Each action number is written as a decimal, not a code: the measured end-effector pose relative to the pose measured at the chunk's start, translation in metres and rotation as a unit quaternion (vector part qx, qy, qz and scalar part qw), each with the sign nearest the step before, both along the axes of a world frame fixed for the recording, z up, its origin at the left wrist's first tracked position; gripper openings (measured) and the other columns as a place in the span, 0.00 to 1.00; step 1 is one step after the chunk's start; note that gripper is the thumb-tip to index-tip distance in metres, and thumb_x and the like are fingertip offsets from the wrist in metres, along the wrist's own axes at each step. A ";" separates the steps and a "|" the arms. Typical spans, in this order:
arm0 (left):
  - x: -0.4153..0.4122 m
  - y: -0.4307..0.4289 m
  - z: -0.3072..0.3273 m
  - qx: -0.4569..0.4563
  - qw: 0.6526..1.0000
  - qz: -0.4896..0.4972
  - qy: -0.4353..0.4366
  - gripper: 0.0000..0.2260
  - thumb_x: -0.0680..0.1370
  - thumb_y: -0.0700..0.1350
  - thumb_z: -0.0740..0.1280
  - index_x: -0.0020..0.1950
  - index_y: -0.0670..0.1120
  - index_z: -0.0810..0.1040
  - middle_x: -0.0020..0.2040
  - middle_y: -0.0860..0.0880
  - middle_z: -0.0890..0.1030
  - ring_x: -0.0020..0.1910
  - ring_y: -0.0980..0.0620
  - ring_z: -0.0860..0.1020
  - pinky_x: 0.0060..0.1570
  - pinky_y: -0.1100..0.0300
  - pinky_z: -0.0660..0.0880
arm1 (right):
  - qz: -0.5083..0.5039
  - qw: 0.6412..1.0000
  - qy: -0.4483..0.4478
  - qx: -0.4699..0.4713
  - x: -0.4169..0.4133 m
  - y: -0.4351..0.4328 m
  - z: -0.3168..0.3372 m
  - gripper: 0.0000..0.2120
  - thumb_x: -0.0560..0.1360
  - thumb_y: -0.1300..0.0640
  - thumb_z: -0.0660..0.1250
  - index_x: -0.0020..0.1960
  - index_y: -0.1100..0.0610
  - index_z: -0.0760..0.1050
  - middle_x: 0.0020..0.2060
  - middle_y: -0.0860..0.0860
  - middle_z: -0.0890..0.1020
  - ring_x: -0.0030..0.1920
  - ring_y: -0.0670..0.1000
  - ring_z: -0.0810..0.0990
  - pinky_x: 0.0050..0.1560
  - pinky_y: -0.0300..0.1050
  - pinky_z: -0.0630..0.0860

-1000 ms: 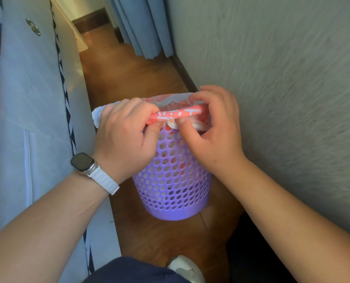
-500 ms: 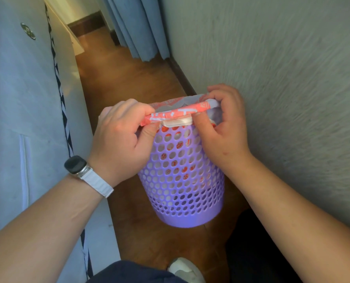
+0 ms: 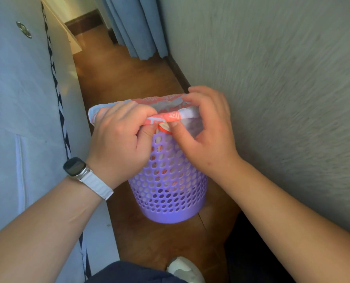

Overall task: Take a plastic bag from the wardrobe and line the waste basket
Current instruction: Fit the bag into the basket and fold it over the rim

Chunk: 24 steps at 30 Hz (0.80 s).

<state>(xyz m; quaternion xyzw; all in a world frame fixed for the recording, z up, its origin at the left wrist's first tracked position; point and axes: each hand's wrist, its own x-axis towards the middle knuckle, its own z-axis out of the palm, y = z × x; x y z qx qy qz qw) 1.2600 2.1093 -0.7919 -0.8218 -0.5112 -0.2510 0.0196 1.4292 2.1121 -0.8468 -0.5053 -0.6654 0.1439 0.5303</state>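
Note:
A purple perforated waste basket (image 3: 168, 190) stands on the wooden floor beside the wall. A red-and-white plastic bag (image 3: 166, 117) lies inside it, its edge folded over the rim. My left hand (image 3: 121, 139), with a watch on the wrist, pinches the bag's edge at the near rim. My right hand (image 3: 206, 131) grips the bag's edge at the right side of the rim, thumb below and fingers on top. The bag's red print shows through the basket's holes.
A bed with a pale cover (image 3: 27, 119) runs along the left. A textured wall (image 3: 282, 78) rises close on the right. Blue curtains (image 3: 137, 27) hang at the far end of the narrow wooden floor (image 3: 118, 74). A white shoe (image 3: 184, 270) is near the bottom.
My right hand has slid a little along the rim, and more white bag edge shows by its fingers. The basket has shifted slightly in the view.

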 end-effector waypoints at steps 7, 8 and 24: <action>-0.004 0.003 -0.001 -0.006 0.999 0.013 -0.038 0.07 0.78 0.44 0.61 0.45 0.44 0.77 0.40 0.48 0.78 0.41 0.44 0.74 0.42 0.48 0.69 | -0.002 0.998 0.050 -0.026 0.017 0.010 -0.009 0.22 0.71 0.50 0.69 0.60 0.62 0.76 0.61 0.58 0.76 0.64 0.55 0.73 0.68 0.51 0.68; -0.003 0.003 -0.001 -0.009 0.999 0.012 -0.043 0.07 0.78 0.45 0.61 0.45 0.44 0.77 0.40 0.48 0.78 0.41 0.45 0.74 0.42 0.48 0.70 | -0.009 0.998 0.061 -0.034 0.018 0.011 -0.010 0.22 0.71 0.50 0.68 0.59 0.62 0.76 0.60 0.57 0.76 0.64 0.55 0.74 0.67 0.52 0.69; 0.009 -0.007 0.002 -0.027 0.999 -0.022 -0.005 0.15 0.77 0.51 0.63 0.60 0.46 0.78 0.50 0.48 0.80 0.52 0.46 0.76 0.52 0.50 0.67 | -0.068 0.997 0.047 -0.012 0.002 0.005 -0.006 0.16 0.69 0.54 0.74 0.51 0.63 0.75 0.47 0.55 0.78 0.50 0.56 0.76 0.54 0.51 0.71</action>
